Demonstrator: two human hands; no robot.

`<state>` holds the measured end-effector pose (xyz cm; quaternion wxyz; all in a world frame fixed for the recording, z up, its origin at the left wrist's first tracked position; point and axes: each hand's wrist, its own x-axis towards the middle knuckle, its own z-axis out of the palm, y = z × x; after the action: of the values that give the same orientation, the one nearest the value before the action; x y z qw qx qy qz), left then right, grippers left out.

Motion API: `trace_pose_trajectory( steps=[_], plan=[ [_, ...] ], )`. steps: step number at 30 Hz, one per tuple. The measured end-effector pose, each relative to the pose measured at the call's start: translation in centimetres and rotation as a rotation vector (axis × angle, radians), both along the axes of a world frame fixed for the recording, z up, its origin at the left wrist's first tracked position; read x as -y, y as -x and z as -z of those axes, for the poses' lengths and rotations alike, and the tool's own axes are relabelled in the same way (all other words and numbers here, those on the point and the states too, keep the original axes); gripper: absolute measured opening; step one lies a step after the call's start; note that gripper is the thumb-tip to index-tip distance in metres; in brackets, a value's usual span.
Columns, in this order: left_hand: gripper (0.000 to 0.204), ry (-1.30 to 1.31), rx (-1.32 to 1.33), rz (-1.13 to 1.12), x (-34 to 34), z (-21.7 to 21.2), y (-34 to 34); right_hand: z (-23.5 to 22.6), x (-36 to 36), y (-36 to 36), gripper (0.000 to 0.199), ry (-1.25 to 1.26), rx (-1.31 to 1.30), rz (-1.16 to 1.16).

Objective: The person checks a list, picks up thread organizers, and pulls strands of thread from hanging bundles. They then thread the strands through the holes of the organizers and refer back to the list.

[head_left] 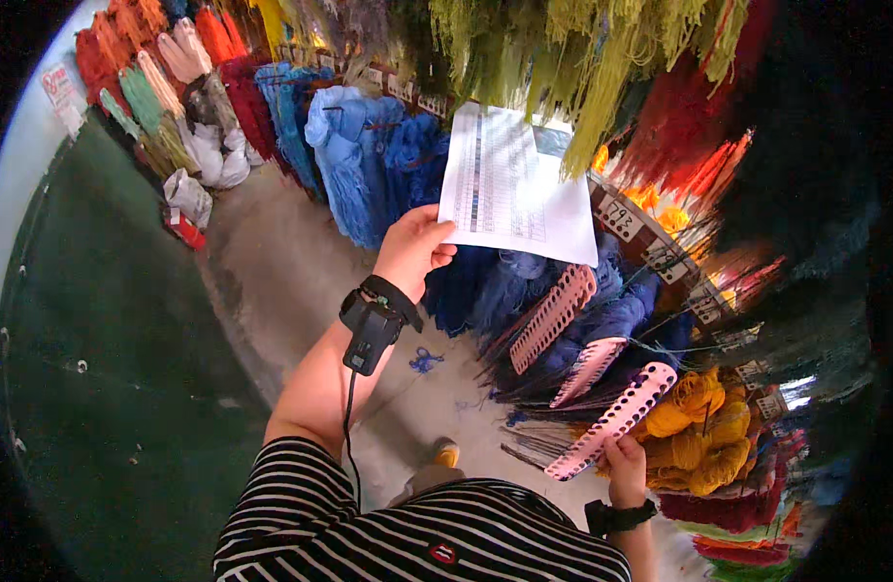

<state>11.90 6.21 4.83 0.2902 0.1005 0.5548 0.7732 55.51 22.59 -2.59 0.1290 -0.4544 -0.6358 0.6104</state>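
My left hand point(409, 254) pinches the lower left corner of a white printed sheet point(563, 209), held up in front of the hanging yarn. Rows of a table cover much of the sheet, and yellow-green threads hang over its top edge. At the lower right, my right hand point(625, 469) grips the lower end of a long pink strip with rows of holes point(616, 415). Two similar pink perforated strips, a longer one point(555, 318) and a shorter one point(589, 371), rest against the dark blue yarn point(524, 276) beyond it.
Skeins of yarn in many colours hang on racks, light blue ones point(344, 145) behind my left hand and mustard ones point(698, 436) beside my right. A label rail point(650, 242) curves along the right. Grey floor point(272, 223) borders a dark green surface point(107, 320). White bags point(213, 155) stand far left.
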Motion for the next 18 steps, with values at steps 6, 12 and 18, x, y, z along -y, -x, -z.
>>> trace_pose_trajectory(
  steps=[6, 12, 18],
  plan=[
    [0.022, -0.035, -0.061, 0.023, 0.2, 0.7, 1.3, -0.8, 0.2, 2.1, 0.015, -0.008, 0.039, 0.038],
    [0.024, -0.019, -0.03, -0.009, -0.2, 1.3, 1.7, -0.1, -0.2, 1.9, 0.015, -0.014, -0.002, 0.022],
    [0.023, -0.055, -0.019, 0.011, -0.4, 1.6, 1.8, -0.6, 0.2, 2.7, 0.016, 0.048, -0.011, 0.096]
  ],
)
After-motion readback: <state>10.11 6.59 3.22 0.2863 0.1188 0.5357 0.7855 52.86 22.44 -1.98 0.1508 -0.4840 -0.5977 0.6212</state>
